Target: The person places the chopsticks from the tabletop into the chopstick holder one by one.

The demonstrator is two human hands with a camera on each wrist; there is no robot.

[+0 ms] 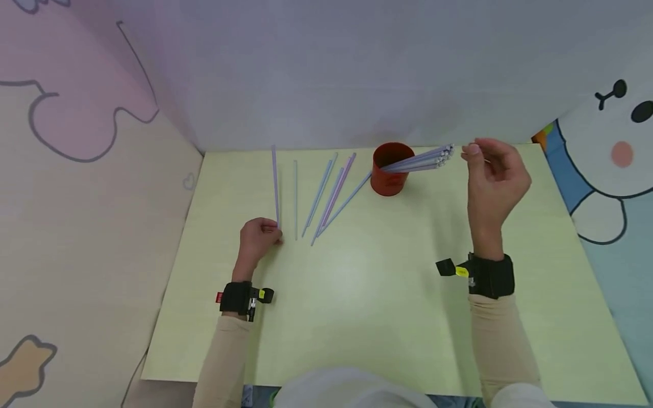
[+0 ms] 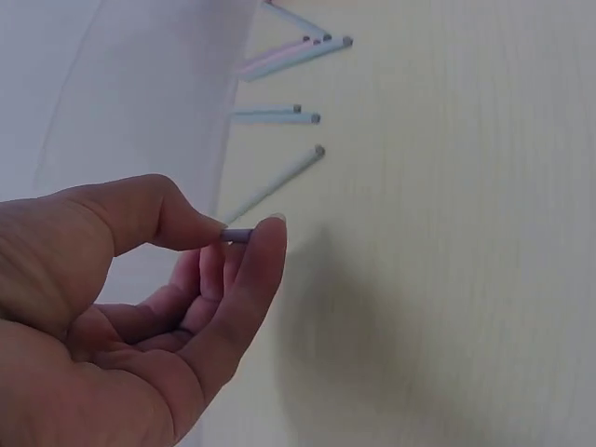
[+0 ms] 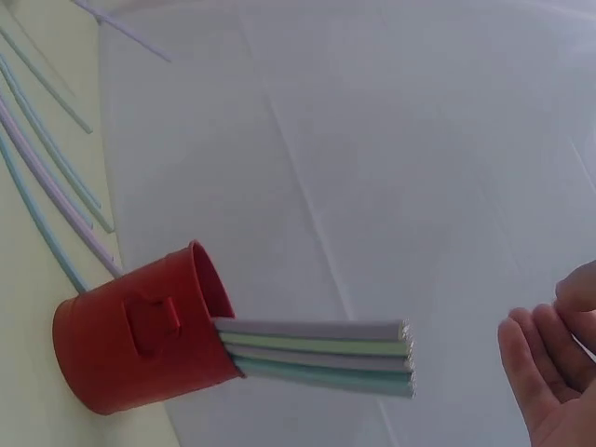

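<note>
My left hand [image 1: 258, 242] pinches the near end of a thin purple straw [image 1: 275, 184] between thumb and forefinger, at the left of the table. In the left wrist view, a short piece of that straw shows between the fingertips. My right hand [image 1: 494, 181] is raised at the right with fingers loosely bent, holding nothing. Its fingertips are a little apart from the ends of a bundle of pastel straws [image 3: 317, 346]. This bundle leans rightward out of a red cup [image 1: 389, 182], whose small handle shows in the right wrist view.
Several loose pastel straws lie on the pale yellow table [image 1: 357, 317] between the left hand and the cup, including a pale green straw [image 1: 296, 201] and a pink straw [image 1: 340, 190]. A white wall panel [image 1: 326, 73] rises behind the table's far edge.
</note>
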